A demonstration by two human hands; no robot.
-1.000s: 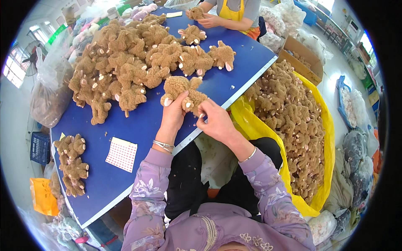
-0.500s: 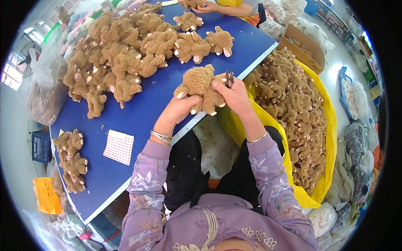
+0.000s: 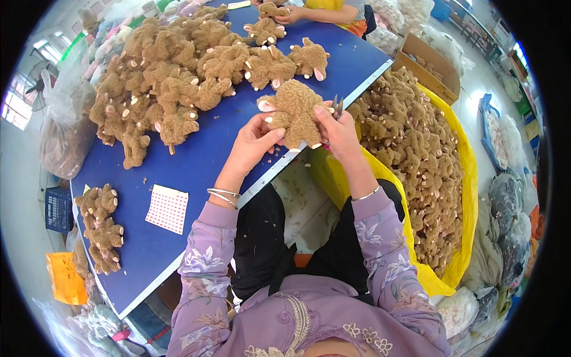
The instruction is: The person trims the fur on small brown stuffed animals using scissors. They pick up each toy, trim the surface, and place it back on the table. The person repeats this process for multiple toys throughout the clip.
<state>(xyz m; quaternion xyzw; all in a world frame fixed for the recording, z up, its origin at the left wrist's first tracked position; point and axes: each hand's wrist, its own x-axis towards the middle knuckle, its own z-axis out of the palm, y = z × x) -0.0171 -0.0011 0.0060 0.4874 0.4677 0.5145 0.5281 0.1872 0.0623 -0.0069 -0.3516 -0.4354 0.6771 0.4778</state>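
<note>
While my left hand [image 3: 257, 141] pinches one side of a brown plush animal [image 3: 297, 113] between thumb and fingers, my right hand [image 3: 340, 134] is closed on its other side, thumb in front, with the dark pointed blades of small snips [image 3: 336, 106] sticking up from that same grip. The plush animal is between my hands, over the white near edge of the blue table [image 3: 202, 156], its pink-lined ear [image 3: 266, 106] toward my left. Beyond it lies a big heap of matching plush animals [image 3: 169, 68]. Nearer my left forearm is a white sheet of red labels [image 3: 168, 209], then a short row of plush animals [image 3: 106, 236] along the table's left end. To my right, a yellow sack [image 3: 468, 178] brims with more; across the table, a co-worker's hand [image 3: 291, 15] holds another.
</note>
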